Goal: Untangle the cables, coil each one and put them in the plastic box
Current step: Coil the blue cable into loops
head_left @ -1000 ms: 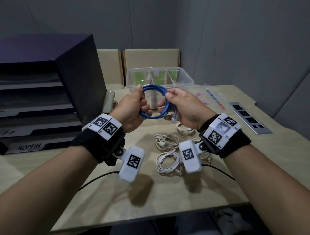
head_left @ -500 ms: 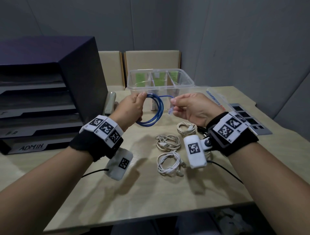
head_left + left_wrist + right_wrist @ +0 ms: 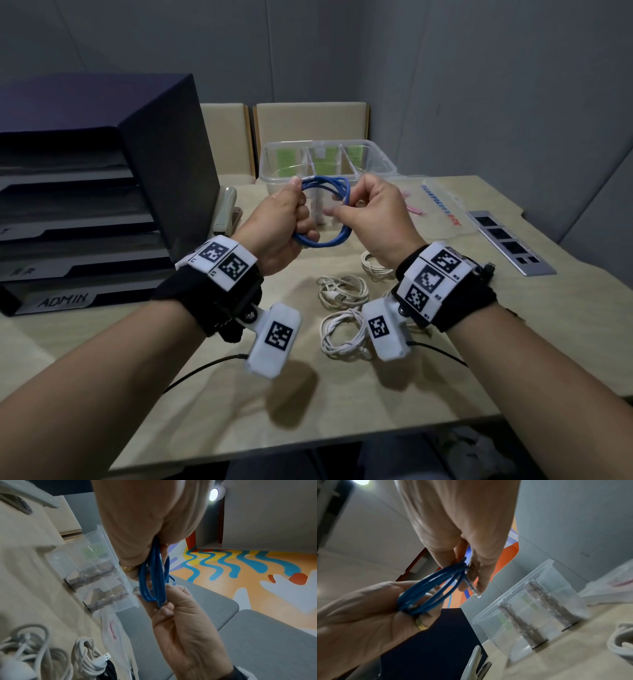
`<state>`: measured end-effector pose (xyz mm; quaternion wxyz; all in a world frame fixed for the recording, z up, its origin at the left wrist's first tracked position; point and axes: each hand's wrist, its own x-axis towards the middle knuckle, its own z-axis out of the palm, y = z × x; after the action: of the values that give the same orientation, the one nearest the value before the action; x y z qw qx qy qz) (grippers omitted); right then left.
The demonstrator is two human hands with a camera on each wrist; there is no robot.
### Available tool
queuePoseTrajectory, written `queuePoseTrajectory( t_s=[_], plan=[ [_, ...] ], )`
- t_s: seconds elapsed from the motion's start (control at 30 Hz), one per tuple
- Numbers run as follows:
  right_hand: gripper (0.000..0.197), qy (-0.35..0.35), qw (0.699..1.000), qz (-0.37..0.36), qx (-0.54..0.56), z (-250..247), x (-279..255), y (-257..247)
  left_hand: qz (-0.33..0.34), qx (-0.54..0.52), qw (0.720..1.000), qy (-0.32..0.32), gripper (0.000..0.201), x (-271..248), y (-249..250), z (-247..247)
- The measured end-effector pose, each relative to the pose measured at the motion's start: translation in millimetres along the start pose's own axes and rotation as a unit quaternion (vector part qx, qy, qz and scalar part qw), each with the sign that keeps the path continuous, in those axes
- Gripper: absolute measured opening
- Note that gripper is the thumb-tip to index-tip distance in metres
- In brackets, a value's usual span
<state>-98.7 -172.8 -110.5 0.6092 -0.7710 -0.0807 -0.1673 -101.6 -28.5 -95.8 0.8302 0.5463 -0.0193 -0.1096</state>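
Blue round cable (image 3: 323, 219) now gathered back into full coil; half second ago right hand (image 3: 373, 219) held loose end apart. Both grips clenched on coil: left hand (image 3: 281, 222) at 9 o'clock, right at 3. Coil aloft before clear plastic box (image 3: 383, 161); boxing likely next.

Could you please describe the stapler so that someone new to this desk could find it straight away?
Start at the dark filing tray stack on the table's left. The stapler stands against its right side, left of the plastic box. It is the only pale grey, hinged metal tool there; the things nearest it are cables.
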Motion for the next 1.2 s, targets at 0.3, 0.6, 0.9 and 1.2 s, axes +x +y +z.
queuePoseTrajectory(
  t_s=[0.3,0.6,0.9,1.2],
  plan=[
    [0.013,-0.1,0.967,0.099,0.211,-2,1,-9,-0.007,-0.051,0.999,0.01,0.041,-2,7,-2],
    [0.031,-0.181,0.917,0.083,0.346,-8,0,-14,0.01,-0.15,0.989,0.01,0.043,-2,21,-1],
    [0.03,-0.207,0.937,0.096,0.265,-3,-2,-10,0.045,-0.124,0.989,0.062,0.04,3,18,-9],
    [0.015,-0.11,0.975,0.126,0.147,-4,-1,-7,0.044,0.046,0.998,0.004,0.041,-2,8,-8]
  ],
)
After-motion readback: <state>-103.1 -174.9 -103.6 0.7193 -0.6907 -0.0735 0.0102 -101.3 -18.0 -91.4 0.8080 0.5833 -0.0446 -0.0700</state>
